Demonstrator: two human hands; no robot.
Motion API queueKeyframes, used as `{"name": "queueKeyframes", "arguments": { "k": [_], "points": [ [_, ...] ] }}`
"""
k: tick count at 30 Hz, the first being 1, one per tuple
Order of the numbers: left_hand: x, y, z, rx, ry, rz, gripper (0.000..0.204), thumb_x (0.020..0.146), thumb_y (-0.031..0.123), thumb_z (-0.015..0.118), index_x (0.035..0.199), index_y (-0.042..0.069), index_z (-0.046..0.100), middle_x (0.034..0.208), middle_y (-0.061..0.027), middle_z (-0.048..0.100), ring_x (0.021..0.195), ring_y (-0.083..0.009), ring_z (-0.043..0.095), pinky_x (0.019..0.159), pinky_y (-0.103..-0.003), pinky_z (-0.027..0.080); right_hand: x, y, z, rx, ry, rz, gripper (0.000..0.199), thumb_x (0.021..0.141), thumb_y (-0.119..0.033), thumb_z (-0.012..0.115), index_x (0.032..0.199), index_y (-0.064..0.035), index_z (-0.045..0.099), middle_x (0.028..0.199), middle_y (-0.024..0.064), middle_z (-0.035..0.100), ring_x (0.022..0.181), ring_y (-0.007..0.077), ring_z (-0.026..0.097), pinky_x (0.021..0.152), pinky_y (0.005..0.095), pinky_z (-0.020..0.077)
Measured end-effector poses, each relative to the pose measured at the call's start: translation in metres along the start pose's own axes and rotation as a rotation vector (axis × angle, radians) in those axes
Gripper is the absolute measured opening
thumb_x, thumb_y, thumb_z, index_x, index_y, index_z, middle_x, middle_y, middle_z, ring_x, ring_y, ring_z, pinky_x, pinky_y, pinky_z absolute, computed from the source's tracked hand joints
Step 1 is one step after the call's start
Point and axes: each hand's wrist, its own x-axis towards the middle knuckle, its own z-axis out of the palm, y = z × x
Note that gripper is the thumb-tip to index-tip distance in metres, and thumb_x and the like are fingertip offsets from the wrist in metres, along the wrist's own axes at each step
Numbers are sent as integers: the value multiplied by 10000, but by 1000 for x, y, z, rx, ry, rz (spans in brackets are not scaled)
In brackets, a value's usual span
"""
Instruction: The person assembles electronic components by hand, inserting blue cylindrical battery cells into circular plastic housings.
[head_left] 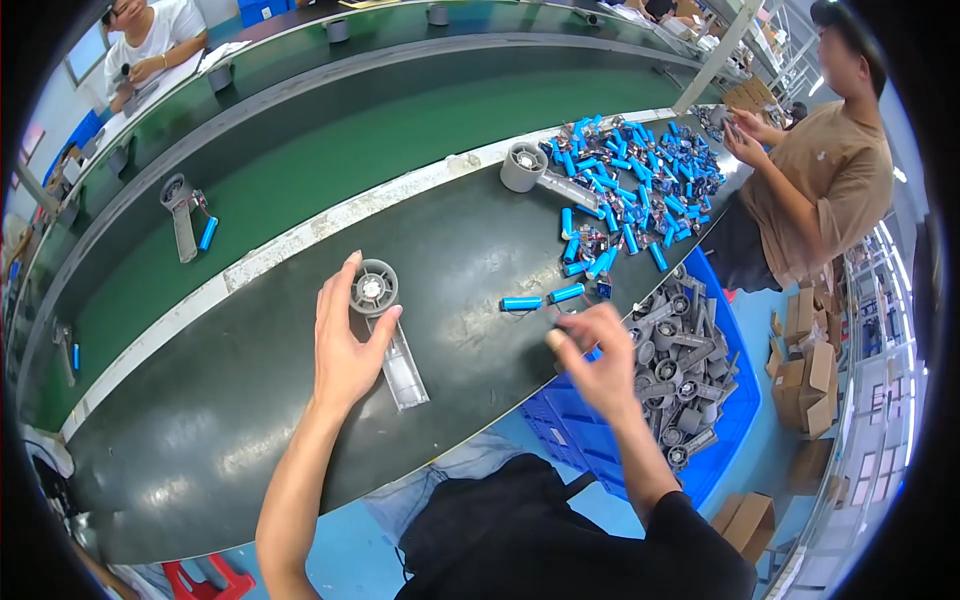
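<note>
My left hand (345, 345) grips a grey plastic fan housing (374, 287), thumb on its near right side and fingers along its left. The round end shows a spoked hub; its open, trough-like handle (404, 375) lies toward me on the dark work surface. My right hand (598, 360), slightly blurred, is at the table's edge above the blue bin, thumb and fingers pinched together around something small and dark. Just beyond it lie two blue cylindrical batteries (521, 304) with thin wires. Another grey fan housing (523, 167) stands farther off, beside the battery heap.
A heap of blue batteries with wired boards (640, 170) covers the table's right. Below, a blue bin (735, 420) holds many grey housings. A green conveyor belt (300, 160) carries a housing with a battery (208, 234). A co-worker (830, 180) stands right; another person sits far left.
</note>
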Motion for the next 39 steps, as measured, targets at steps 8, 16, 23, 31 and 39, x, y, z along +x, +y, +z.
{"name": "queueKeyframes", "arguments": {
  "k": [8, 16, 23, 31, 39],
  "points": [
    [-4, 14, -28, 93, 131, 194, 245, 853, -20, 649, 1097, -9, 664, 1131, -175, 626, 1047, -330, 608, 912, -388, 489, 10, 33, -14, -105, 9, -44, 375, 801, -21, 765, 1164, -49, 672, 1030, 30, 577, 771, 97, 545, 658, 244, 437],
    [-11, 32, -35, 54, -167, 307, 246, 770, -72, 674, 994, 23, 711, 1001, -108, 663, 908, -293, 634, 779, -370, 522, 57, -8, 3, 445, -288, 180, 349, 987, -65, 582, 1334, -32, 596, 1082, 43, 666, 766, 62, 551, 693, 228, 465],
    [-4, 30, -27, 93, -134, 250, 200, 799, -27, 696, 995, 15, 705, 1004, -108, 652, 900, -284, 631, 776, -361, 516, 82, -22, 34, 477, -303, 162, 388, 966, -85, 640, 1346, -40, 576, 857, -29, 541, 680, 40, 458, 613, 217, 381],
    [-8, 23, -39, 32, -71, 249, 248, 777, -97, 638, 989, 5, 715, 947, -114, 626, 854, -258, 631, 742, -335, 515, 94, -11, 17, -69, -227, -244, 309, 843, -44, 747, 1151, -35, 718, 1009, 23, 559, 730, 62, 521, 606, 224, 405],
    [-13, 17, -39, -42, -135, 149, 255, 778, -84, 649, 1006, 7, 722, 907, -102, 624, 772, -231, 628, 707, -309, 512, 105, -4, -4, 303, -253, -1, 279, 852, 36, 644, 1126, 23, 694, 890, 15, 580, 807, 80, 589, 726, 228, 468]
  ]
}}
